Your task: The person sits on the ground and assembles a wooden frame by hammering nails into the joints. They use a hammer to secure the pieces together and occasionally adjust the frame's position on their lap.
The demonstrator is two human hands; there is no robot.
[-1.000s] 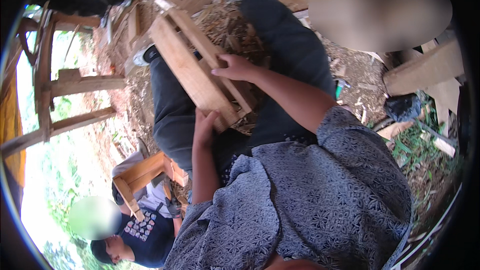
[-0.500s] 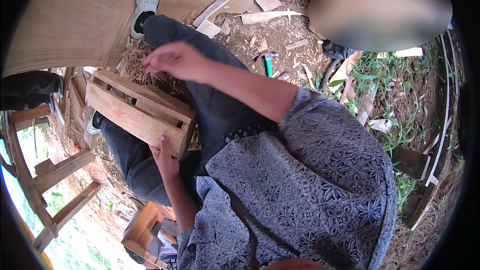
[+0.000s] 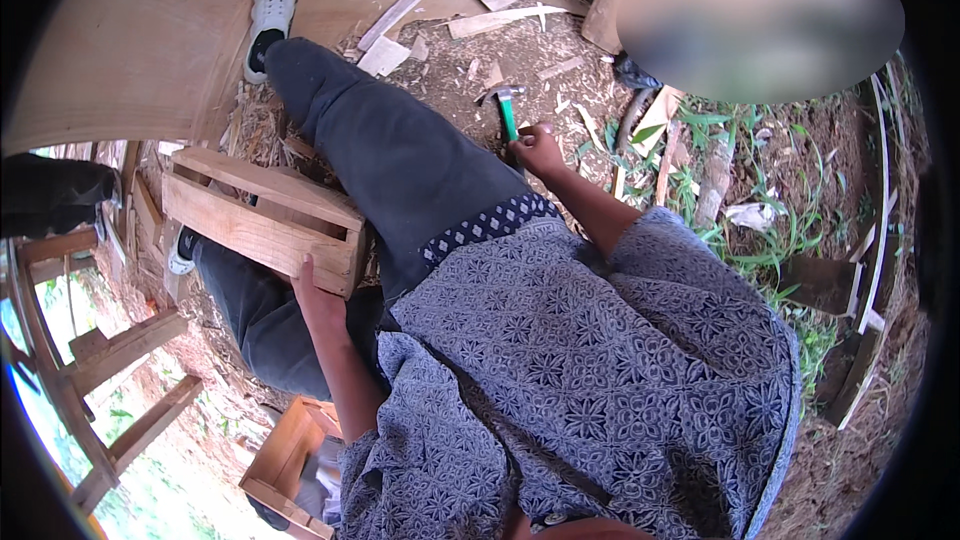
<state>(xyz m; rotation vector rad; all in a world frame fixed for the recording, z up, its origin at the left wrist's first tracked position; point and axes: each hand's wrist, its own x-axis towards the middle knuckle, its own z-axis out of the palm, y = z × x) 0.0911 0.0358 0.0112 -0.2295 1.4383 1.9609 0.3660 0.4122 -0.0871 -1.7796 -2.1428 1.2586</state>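
Observation:
A long, narrow wooden box (image 3: 240, 218) built of pale boards rests between my legs, with a slot showing between its upper boards. At its near right corner my left hand (image 3: 317, 292) grips it, thumb up on the side board and the other fingers hidden beneath. To the right of my thigh, a claw hammer (image 3: 508, 118) with a green handle lies on the dirt, its metal head pointing away from me. My right hand (image 3: 540, 150) is closed round the near end of that handle.
A large plywood sheet (image 3: 130, 40) fills the far left. Wood offcuts (image 3: 400, 10) and shavings litter the ground ahead. Further left stands a wooden frame with rungs (image 3: 125, 345). Another wooden box (image 3: 285, 460) sits at lower left. Grass (image 3: 790, 210) grows on the right.
My right hand has swung from above the box over to the right and taken hold of the hammer's handle. The left hand stays on the box, which sits slightly lower and tilted differently.

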